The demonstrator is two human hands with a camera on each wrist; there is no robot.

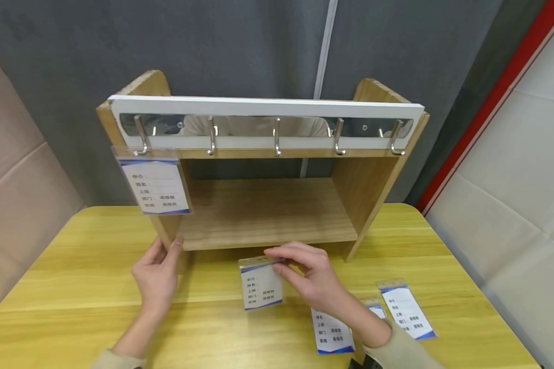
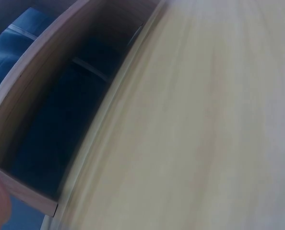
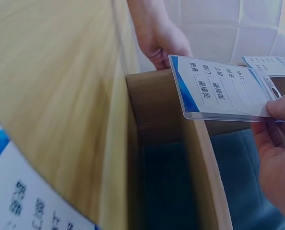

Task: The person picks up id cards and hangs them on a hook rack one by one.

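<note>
A person's right hand pinches a clear-sleeved name badge by its 1 o'clock corner, thumb against fingers, just in front of a wooden rack on a wood-grained table. The badge's printed white face, banded in blue, is turned toward the wearer of the head camera. Directly at 9 o'clock from it, the left hand grips the foot of the rack's near upright, its thumb on the front and fingers around the outer side. At 10 o'clock, a second badge hangs from the end hook of a white rail, which spans the rack at 12 o'clock and carries five metal hooks in a row. Three more badges lie on the table beside the right forearm: one at 4 o'clock, partly covered by the arm; another at 3 o'clock, mostly hidden; and a third farther out, also near 3 o'clock. A gray curtain forms the backdrop behind the rack.
</note>
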